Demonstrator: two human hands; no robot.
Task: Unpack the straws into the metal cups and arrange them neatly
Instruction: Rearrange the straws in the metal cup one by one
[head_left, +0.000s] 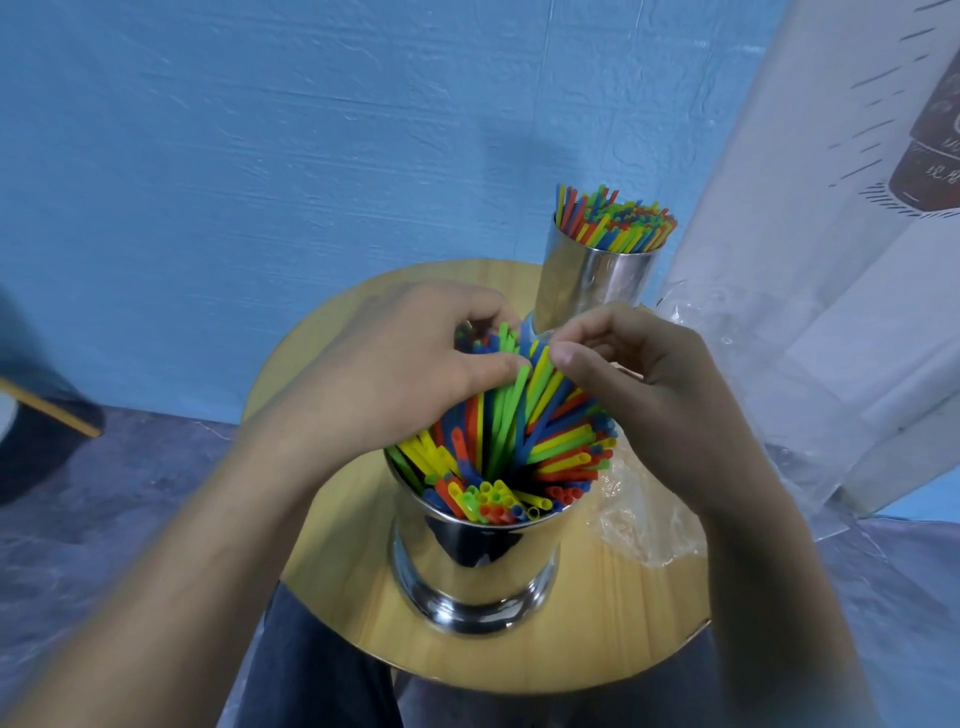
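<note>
Left hand (415, 364) curled over the leaning tops of the thin plastic straws in red, yellow, green and blue (519, 441), thumb and fingers closed round a bunch of them. Right hand (649, 384) just beside, thumb and bent fingers pinching straw tips of the same bunch. Lower ends down inside the near shiny metal cup (478, 561), crammed and fanning rightward, mid-way across the round pale wooden worktop (623, 649). Behind, at the far edge, a second shiny metal cup (592, 291) packed with upright straws of the same colours (613, 223). Right of the near cup, crumpled clear plastic wrapping (644, 525) lying on the wood.
</note>
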